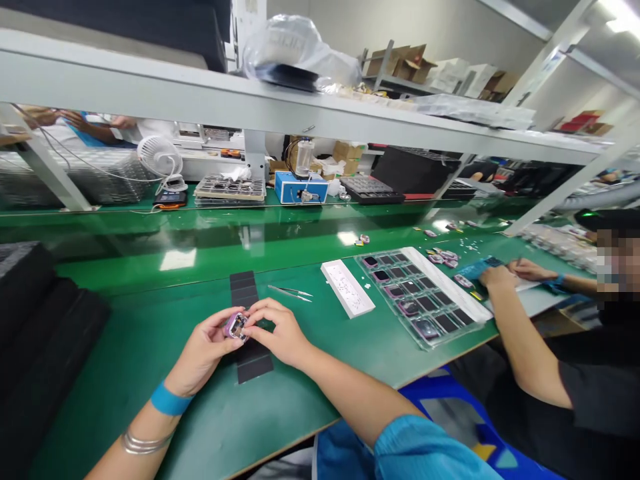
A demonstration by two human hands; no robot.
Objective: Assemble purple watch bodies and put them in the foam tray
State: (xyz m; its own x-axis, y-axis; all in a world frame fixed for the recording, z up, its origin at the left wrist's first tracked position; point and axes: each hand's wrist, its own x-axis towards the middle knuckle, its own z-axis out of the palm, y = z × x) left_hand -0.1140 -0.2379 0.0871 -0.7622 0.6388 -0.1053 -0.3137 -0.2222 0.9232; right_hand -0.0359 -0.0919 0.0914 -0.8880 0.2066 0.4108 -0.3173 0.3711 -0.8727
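Observation:
My left hand (207,347) grips a small purple-rimmed watch case (236,325), its open side turned up to show parts inside. At the right edge of this case, the thumb and forefinger of my right hand (280,333) are pinched together; whatever is between them is too small to make out. Under both hands lies a strip of dark square pieces (255,369) on the green bench. A pair of tweezers (293,292) rests just beyond my right hand.
Right of the tweezers are a white box (347,288) and a clear tray (425,293) holding dark squares and watch cases. Black foam blocks (45,347) stand at the left. A co-worker's hands (500,277) work at the far right. A white shelf (300,110) spans overhead.

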